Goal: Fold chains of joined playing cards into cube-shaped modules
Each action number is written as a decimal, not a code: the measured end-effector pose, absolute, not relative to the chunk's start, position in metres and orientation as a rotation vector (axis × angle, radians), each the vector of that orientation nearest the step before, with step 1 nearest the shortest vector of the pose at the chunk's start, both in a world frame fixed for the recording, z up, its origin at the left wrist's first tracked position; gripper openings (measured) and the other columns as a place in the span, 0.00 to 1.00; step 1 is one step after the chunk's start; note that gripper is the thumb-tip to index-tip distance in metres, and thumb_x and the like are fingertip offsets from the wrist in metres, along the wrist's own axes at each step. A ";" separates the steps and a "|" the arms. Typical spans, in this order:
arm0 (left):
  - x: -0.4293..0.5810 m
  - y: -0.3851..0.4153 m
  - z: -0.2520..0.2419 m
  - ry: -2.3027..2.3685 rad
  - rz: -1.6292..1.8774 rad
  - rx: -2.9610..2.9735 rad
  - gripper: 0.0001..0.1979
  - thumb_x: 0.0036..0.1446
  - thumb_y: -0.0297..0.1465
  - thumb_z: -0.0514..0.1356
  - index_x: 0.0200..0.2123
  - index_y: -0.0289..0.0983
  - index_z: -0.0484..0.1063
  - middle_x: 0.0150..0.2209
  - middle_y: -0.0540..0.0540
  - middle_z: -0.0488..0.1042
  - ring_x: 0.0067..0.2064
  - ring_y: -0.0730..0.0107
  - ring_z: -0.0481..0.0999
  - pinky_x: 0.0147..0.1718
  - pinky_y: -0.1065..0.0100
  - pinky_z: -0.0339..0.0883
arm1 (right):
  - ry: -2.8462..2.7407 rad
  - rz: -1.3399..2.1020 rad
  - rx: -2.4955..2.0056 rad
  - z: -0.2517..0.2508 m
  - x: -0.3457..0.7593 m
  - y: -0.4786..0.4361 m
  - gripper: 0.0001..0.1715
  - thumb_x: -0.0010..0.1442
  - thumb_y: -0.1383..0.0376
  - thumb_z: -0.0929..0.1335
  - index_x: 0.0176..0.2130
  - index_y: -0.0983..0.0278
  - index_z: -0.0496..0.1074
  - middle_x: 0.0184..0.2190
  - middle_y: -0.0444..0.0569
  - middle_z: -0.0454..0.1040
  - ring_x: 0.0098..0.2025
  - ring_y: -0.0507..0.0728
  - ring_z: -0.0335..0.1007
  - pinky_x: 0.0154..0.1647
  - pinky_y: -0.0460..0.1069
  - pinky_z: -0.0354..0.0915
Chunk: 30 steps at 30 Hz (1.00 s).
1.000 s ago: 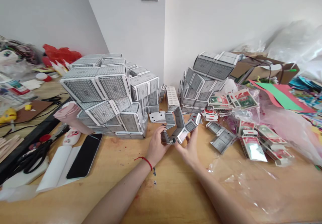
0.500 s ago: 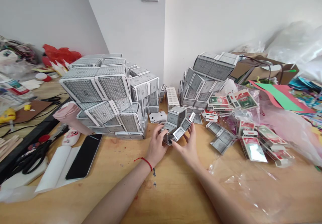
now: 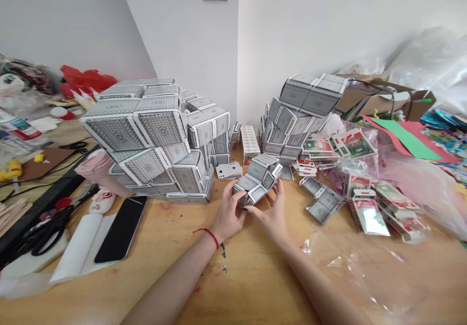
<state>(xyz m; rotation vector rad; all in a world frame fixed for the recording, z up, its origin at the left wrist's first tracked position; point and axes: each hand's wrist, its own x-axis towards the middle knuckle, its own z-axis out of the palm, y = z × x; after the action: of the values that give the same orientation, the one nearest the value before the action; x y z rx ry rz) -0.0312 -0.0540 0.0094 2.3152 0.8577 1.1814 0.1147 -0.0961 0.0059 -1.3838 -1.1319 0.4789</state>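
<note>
Over a light-brown wooden worktop [image 3: 248, 286], a person's left hand [image 3: 228, 213], below a red cord bracelet [image 3: 211, 237], and right hand [image 3: 272, 215] grip a small grey-patterned, white-edged block of folded playing cards [image 3: 255, 176], the fingers of each closed on its near left and right sides. The block sits tilted at the scene's center, just right of a white two-of-spades card [image 3: 228, 171]. Large stacked grey card-block structures rise at far left [image 3: 160, 125] and far right [image 3: 306, 96]; a black smartphone [image 3: 121, 230] lies at left, and red-and-green card boxes [image 3: 368, 218] at right, near two folded grey card pieces [image 3: 323, 203].
</note>
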 end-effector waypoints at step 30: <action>-0.026 -0.041 0.008 0.824 0.997 1.143 0.21 0.44 0.32 0.66 0.43 0.36 0.69 0.42 0.44 0.76 0.43 0.63 0.74 0.44 0.64 0.65 | -0.927 1.310 -0.952 0.014 0.120 -0.098 0.68 0.43 0.58 0.76 0.63 0.46 0.27 0.60 0.56 0.58 0.45 0.60 0.72 0.47 0.59 0.67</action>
<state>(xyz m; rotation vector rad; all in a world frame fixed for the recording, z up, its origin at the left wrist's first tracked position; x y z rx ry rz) -0.0263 -0.0409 0.0079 1.1435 0.8241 0.9973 0.1196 -0.0983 0.0137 -0.9524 -0.9273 1.3099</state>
